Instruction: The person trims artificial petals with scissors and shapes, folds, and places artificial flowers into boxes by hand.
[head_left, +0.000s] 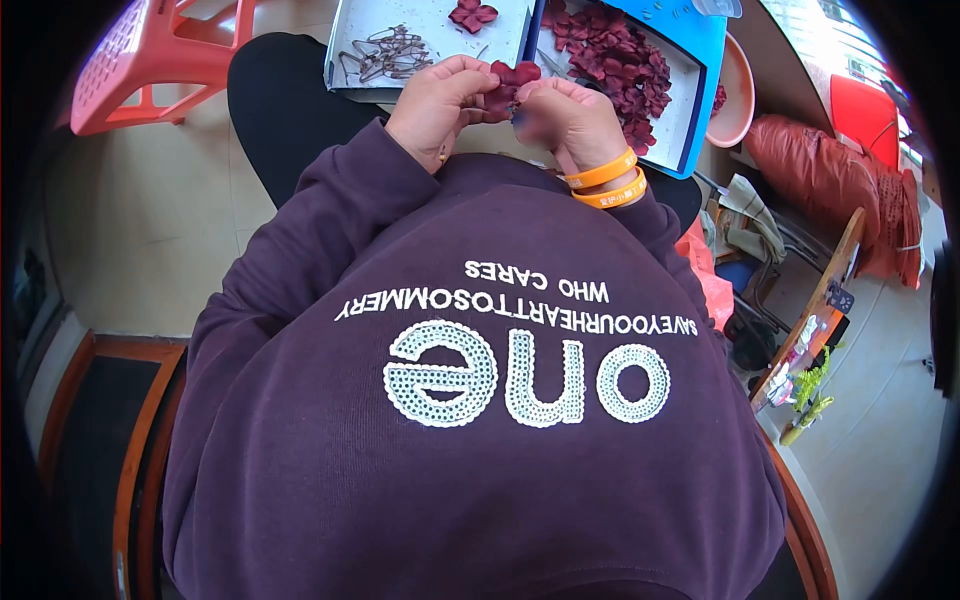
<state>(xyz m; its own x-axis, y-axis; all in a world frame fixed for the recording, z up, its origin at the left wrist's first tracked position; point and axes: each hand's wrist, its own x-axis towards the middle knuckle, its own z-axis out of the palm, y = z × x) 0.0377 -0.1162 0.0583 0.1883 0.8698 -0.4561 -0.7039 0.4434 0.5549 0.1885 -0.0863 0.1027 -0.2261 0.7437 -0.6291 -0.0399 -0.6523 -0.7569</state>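
Between my two hands is a dark red cloth flower (518, 75). My left hand (438, 105) pinches its left side with closed fingers. On its right side, the thumb and fingers of my right hand (582, 118) are also closed, and a blurred patch covers part of the fingertips. Just beyond my left hand, a white tray (350, 18) holds a heap of brownish metal wire pieces (388, 52), like pins or clips, and another red cloth flower (472, 14). Many dark red cloth flowers (625, 75) fill the blue-edged box (712, 80) beyond my right hand.
A red plastic stool (150, 60) stands at the upper left. To the right are a pink basin (738, 95), a red bundle (825, 185), and a wooden-edged stand (815, 310) with a small green plant (812, 380). Dark wooden chair parts (110, 420) show at lower left.
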